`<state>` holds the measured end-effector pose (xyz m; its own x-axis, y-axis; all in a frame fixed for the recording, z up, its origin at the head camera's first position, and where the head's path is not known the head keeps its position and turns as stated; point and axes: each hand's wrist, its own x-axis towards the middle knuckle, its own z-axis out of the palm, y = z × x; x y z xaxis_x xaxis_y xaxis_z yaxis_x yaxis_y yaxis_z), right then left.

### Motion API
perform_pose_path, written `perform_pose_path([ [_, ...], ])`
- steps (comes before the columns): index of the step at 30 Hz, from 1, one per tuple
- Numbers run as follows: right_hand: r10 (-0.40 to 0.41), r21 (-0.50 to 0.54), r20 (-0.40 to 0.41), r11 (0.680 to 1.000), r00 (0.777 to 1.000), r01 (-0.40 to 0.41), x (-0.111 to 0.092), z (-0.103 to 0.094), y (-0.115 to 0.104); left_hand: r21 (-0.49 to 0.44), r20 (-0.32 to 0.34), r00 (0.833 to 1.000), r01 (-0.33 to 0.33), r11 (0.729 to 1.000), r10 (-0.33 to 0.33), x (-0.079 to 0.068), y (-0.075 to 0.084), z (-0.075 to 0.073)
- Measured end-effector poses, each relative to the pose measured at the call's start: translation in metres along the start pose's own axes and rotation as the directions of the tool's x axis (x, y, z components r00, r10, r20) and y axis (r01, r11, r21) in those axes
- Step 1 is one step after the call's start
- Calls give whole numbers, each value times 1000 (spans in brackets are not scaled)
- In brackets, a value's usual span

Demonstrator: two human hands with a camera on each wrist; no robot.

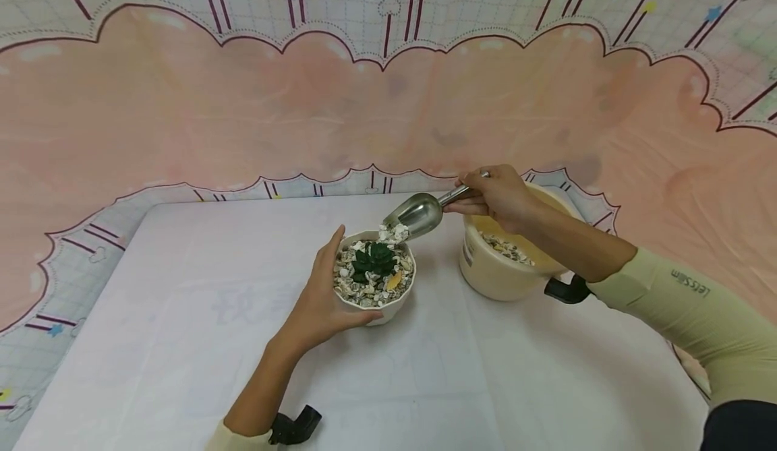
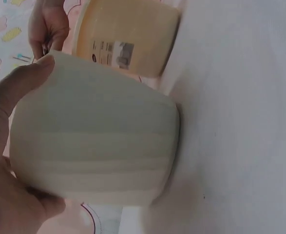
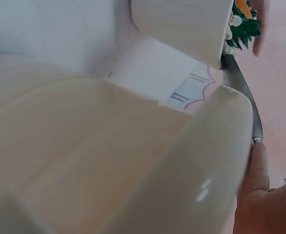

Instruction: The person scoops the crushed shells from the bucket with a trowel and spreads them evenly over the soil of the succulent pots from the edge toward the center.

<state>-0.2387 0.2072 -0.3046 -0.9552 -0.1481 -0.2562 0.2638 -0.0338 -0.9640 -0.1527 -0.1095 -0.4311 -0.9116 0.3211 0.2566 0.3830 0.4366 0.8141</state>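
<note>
In the head view my right hand point(image 1: 500, 198) grips the handle of a metal scoop point(image 1: 421, 215). The scoop tilts down over the right rim of a white flower pot point(image 1: 391, 309), with pale pebbles point(image 1: 394, 233) at its lip. A dark green succulent point(image 1: 373, 261) sits amid mixed gravel point(image 1: 364, 294) in the pot. My left hand point(image 1: 322, 303) holds the pot from the left, thumb at the near side and fingers at the far side. The left wrist view shows the pot's pale wall point(image 2: 99, 131) standing on the white tabletop, with my thumb point(image 2: 33, 75) at the rim.
A cream bucket point(image 1: 498, 279) with gravel point(image 1: 510, 249) inside stands right of the pot, under my right forearm; its rim fills much of the right wrist view. The white tabletop point(image 1: 200, 316) ends at the back against a patterned pink cloth point(image 1: 243, 114).
</note>
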Motion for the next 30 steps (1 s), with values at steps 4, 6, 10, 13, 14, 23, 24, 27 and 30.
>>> perform_pose_path([
  [4, 1, 2, 2, 1000, 1000, -1, -1, 1, -1, 44, -45, 999, 32, 999, -30, -3, 10, 2],
  [6, 5, 2, 1, 1000, 1000, -5, -1, 1, -1, 87, -81, 996, 42, 995, -35, -5, 14, 5],
  [10, 12, 5, 0, 1000, 1000, -12, -1, 2, -1, 150, -128, 992, 28, 988, -8, -7, 19, 11],
  [13, 5, 10, 2, 1000, 1000, -5, -1, 2, -1, 170, -138, 990, 6, 985, 18, -6, 19, 11],
  [14, 3, 14, 2, 1000, 1000, -3, -1, 2, -1, 171, -135, 991, -2, 985, 25, -6, 18, 11],
  [23, -7, 21, 2, 1000, 1000, 7, -1, 5, -2, 30, -15, 999, -43, 999, 44, -3, 6, 1],
  [24, -8, 21, 2, 1000, 1000, 8, -1, 5, -2, 27, -17, 999, -31, 999, 32, -4, 8, 2],
  [27, -20, 20, 7, 1000, 1000, 20, -1, 6, -2, 62, -52, 999, 3, 998, 0, -6, 13, 6],
  [30, -32, 21, 18, 999, 999, 31, -1, 6, -2, 105, -96, 995, 22, 994, -12, -7, 17, 9],
])
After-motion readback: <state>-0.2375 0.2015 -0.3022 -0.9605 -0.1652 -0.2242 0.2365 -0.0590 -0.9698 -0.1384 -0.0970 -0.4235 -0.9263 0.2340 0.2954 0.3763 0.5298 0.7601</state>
